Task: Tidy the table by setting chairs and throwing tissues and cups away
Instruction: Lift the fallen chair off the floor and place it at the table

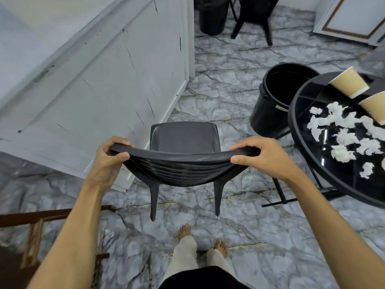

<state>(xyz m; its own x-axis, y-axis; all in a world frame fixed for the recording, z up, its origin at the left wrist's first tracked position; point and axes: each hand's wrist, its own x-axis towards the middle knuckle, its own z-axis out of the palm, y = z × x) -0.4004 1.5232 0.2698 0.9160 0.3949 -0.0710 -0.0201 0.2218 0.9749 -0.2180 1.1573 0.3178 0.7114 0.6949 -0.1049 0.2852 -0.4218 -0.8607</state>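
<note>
Floor (218, 84) is grey marble-look tile with dark veins and a few yellowish streaks, glossy. White panelled door or wall panel (93, 80) on the left, scuffed with dark marks; another white panel with brown trim (352, 19) leans far right at the back. One round table (312, 163) at right: glossy black top, black rim, thin black metal legs. On it, two tan paper cups (349, 82), both lying tipped, near the far edge, and roughly ten crumpled white tissues (341, 138) scattered across the top; the edge of frame cuts some off, so the count is approximate. Two black round bins: one (270, 105) open-topped just beside the table's left edge, a second (212, 17) at the back. Two black chairs: one (181, 161) in hand, centre frame, well left of the table; another (256, 15) at the back beside the far bin. Held chair is moulded plastic, curved ribbed back, flat squarish seat, tapered legs; can't tell whether its legs touch the floor. Left hand (108, 159) is wrapped around the left end of the backrest top, right hand (262, 155) around the right end, fingers over, thumbs under, both closed tight. Brown wooden furniture (35, 224) at lower left, blurred. Person is barefoot, light trousers.
</note>
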